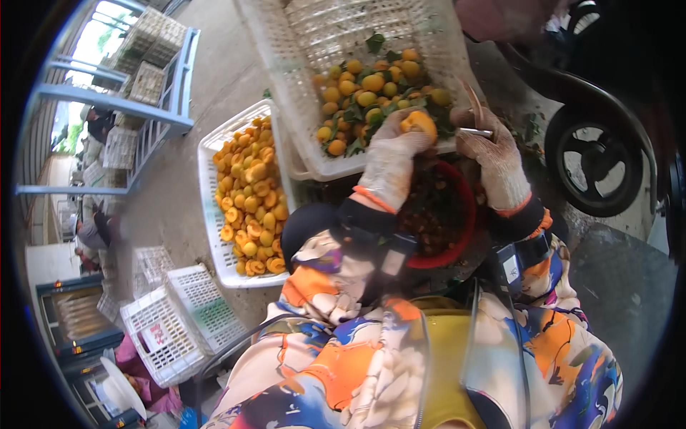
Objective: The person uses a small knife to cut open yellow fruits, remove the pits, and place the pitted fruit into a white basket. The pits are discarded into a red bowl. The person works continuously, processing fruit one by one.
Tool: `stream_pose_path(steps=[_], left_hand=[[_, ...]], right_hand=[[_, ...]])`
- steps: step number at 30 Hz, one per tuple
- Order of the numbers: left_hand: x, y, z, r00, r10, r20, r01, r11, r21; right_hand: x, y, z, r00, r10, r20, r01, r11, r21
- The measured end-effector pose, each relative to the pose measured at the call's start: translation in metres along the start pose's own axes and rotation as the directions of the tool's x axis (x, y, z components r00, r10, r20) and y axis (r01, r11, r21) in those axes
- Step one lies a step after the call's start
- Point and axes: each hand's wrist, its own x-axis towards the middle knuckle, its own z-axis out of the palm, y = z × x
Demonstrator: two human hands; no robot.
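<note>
My left hand (394, 153), in a soiled white knit glove, grips an apricot (419, 125) that shows bare orange flesh. In a matching glove, my right hand (492, 147) is closed around a small tool with a metal end (476, 132), perhaps a knife; its exact kind is unclear. Both hands are over the near edge of a white plastic crate (332, 170) holding whole apricots (373, 82) and green leaves. Beneath them stands a red basin (467, 214) with dark bits inside. To the left, a white crate (206, 214) is heaped with halved apricots (257, 187).
A black wheel (594, 161) stands at the right. Empty white crates (166, 332) lie at the lower left, near a person in a white hat (119, 386). A blue metal rack (112, 102) holds crates at the upper left, with other people beyond it.
</note>
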Motion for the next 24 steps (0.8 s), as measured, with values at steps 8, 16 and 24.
stream_pose_path(steps=[8,16,24], left_hand=[[-0.004,0.001,0.012,0.980,-0.093,0.176,0.153,0.920,-0.362],[-0.018,-0.002,0.039,0.955,-0.239,0.176,0.280,0.920,-0.273],[-0.017,-0.023,0.045,0.979,0.200,0.027,-0.202,0.974,0.104]], right_hand=[[0.006,-0.030,0.010,0.901,-0.318,-0.296,0.434,0.694,0.574],[0.001,-0.038,0.022,0.846,-0.406,-0.347,0.533,0.665,0.523],[0.000,-0.031,0.026,0.884,-0.432,-0.178,0.466,0.780,0.419]])
